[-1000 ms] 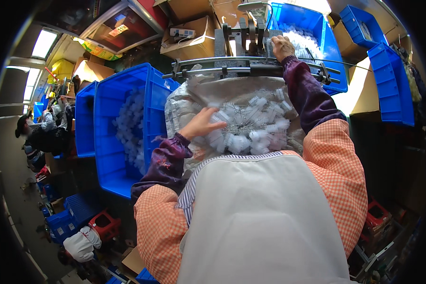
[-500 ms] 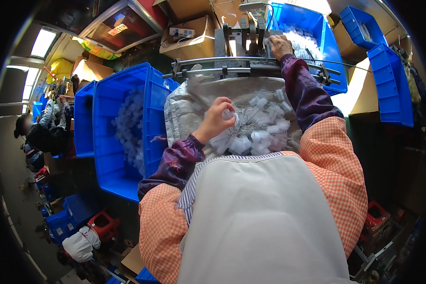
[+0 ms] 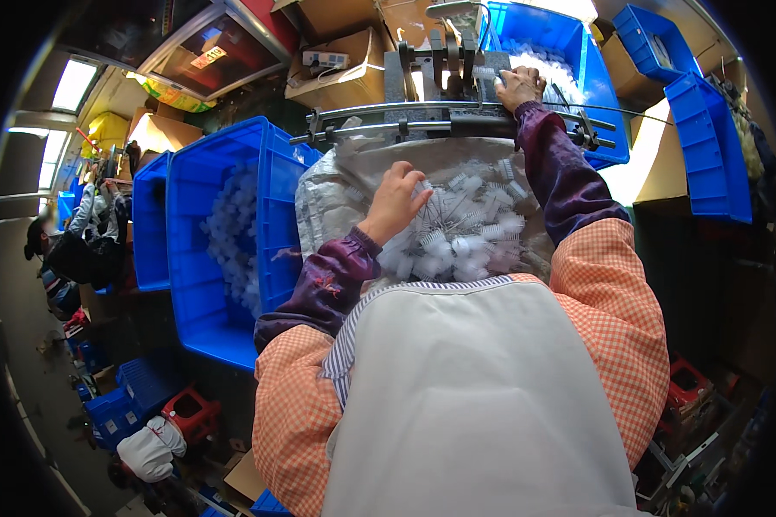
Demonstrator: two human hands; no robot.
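My left hand (image 3: pixel 395 203) is over a heap of small white brushes (image 3: pixel 466 237) with thin wire stems, lying on a grey sheet (image 3: pixel 319 194). Its thumb and forefinger curl around one small white brush (image 3: pixel 422 186), which shows in the gap between them. Farther off to the right, my right hand (image 3: pixel 520 86) rests at the right side of a dark metal bench machine (image 3: pixel 451 69). A pale bristled brush (image 3: pixel 485 73) pokes out at its fingertips; the fingers partly hide it.
Metal rods (image 3: pixel 379 125) cross in front of the machine. A large blue bin (image 3: pixel 220 332) with white pieces stands at left, another blue bin (image 3: pixel 608 129) behind my right hand. Cardboard boxes (image 3: pixel 345 82) stand at the back. A co-worker (image 3: pixel 90 241) sits at far left.
My left hand has moved slightly away from me over the heap, turning its back up more. A pale brush now shows by my right fingertips, and that hand has shifted slightly right.
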